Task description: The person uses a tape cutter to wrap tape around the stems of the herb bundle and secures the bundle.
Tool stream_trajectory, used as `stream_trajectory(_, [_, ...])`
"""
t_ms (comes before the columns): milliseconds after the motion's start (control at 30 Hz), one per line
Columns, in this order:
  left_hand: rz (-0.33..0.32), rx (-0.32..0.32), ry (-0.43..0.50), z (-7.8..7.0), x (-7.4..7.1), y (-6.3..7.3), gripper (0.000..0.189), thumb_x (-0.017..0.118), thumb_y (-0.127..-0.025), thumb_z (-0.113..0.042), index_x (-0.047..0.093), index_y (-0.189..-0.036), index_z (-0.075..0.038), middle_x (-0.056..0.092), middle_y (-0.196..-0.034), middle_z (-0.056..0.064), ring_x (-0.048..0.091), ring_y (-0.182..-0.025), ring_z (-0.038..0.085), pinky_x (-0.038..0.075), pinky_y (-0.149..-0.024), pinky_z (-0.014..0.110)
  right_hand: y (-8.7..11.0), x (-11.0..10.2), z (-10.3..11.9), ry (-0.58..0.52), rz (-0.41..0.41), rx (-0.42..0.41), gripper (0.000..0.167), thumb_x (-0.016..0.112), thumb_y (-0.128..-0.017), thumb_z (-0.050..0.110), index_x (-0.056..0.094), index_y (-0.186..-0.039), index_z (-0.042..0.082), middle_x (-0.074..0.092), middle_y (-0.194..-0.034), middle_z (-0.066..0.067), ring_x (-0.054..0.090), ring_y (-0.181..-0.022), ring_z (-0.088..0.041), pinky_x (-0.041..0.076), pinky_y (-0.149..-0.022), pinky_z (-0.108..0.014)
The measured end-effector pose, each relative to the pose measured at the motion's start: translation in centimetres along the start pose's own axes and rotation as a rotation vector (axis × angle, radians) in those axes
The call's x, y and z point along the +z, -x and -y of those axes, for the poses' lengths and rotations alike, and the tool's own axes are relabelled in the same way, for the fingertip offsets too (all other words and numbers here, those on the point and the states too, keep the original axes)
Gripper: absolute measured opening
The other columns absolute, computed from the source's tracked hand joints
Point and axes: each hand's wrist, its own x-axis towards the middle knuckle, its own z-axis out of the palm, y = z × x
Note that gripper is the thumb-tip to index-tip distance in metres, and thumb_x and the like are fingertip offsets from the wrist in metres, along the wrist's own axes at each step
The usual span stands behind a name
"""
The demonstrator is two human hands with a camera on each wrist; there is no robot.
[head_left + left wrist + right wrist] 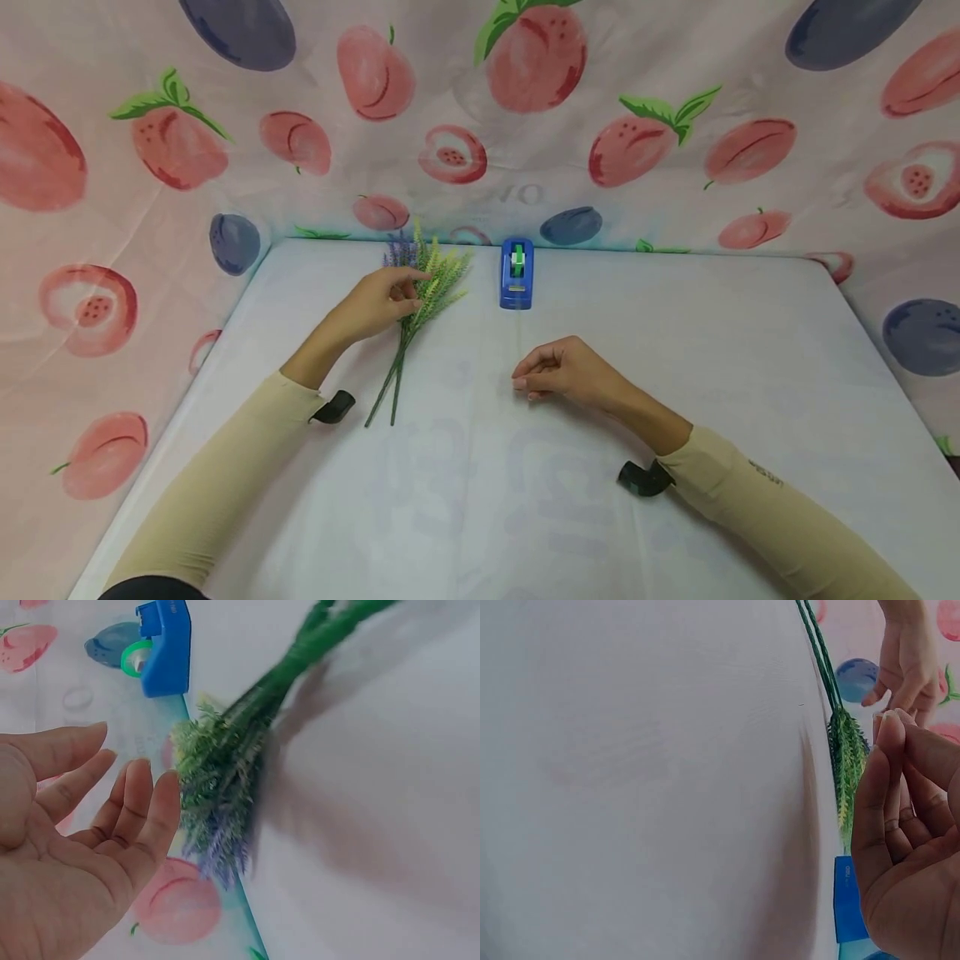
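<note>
A bunch of artificial flowers (442, 287) with yellow-green and purple sprigs lies on the white table, its green stems (397, 375) pointing toward me. My left hand (378, 302) hovers right at the flower heads, fingers loosely bent and apart, with nothing in its grasp in the left wrist view. To the right of the flowers stands a blue tape dispenser (516, 292) with a green-cored roll. From its front a faint clear tape strip (518, 329) runs toward me. My right hand (566, 375) pinches the end of that strip between thumb and fingertips.
The white table (720, 350) meets a fruit-print curtain (525, 150) at the back, close behind the dispenser and flower heads. Black wrist mounts (645, 479) stick out from both sleeves.
</note>
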Motion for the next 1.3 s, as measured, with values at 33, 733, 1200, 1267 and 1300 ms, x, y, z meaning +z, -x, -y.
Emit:
stream_trajectory(33, [0.000,-0.002,-0.002,0.1,-0.1,0.3,0.045,0.063,-0.100,-0.009,0.055,-0.144,-0.005,0.062,-0.106,0.013,0.057,-0.095,0.028,0.047,-0.079,0.041,0.0,0.0,0.0,-0.002,0.002,-0.001,0.015,0.077,-0.091,0.013,0.077,-0.102,0.003,0.076,-0.093,-0.017,0.069,-0.077,-0.025,0.060,-0.076,-0.034])
stream_trajectory(733, [0.099,-0.105,-0.028,1.5,1.2,5.2,0.044,0.061,-0.097,-0.005,0.059,-0.140,-0.009,0.059,-0.117,0.019,0.061,-0.102,0.031,0.050,-0.084,0.044,0.2,0.2,0.3,0.008,0.007,0.020,0.016,0.072,-0.092,0.005,0.076,-0.105,-0.002,0.076,-0.095,-0.018,0.069,-0.075,-0.020,0.059,-0.075,-0.029])
stream_trajectory(1200, [0.106,-0.136,0.004,1.8,3.3,5.5,0.047,0.072,-0.093,-0.007,0.058,-0.138,-0.006,0.059,-0.109,0.018,0.060,-0.090,0.026,0.050,-0.071,0.034,0.1,0.1,0.1,-0.012,0.014,0.028,0.018,0.074,-0.091,0.006,0.075,-0.106,-0.004,0.076,-0.098,-0.017,0.071,-0.076,-0.020,0.060,-0.076,-0.032])
stream_trajectory(1267, [0.100,-0.143,0.001,1.7,3.5,5.3,0.049,0.073,-0.092,-0.006,0.058,-0.138,-0.006,0.059,-0.106,0.016,0.058,-0.087,0.025,0.049,-0.072,0.035,0.0,0.1,0.1,-0.019,0.016,0.031,0.018,0.074,-0.091,0.006,0.075,-0.106,-0.004,0.076,-0.099,-0.017,0.071,-0.076,-0.019,0.060,-0.076,-0.032])
stream_trajectory(1300, [0.100,-0.152,0.005,1.6,3.5,5.3,0.049,0.074,-0.092,-0.006,0.057,-0.138,-0.006,0.059,-0.105,0.016,0.057,-0.085,0.025,0.048,-0.071,0.035,0.0,0.1,0.1,-0.020,0.016,0.032,0.018,0.074,-0.092,0.006,0.075,-0.106,-0.004,0.076,-0.099,-0.017,0.071,-0.076,-0.019,0.060,-0.076,-0.032])
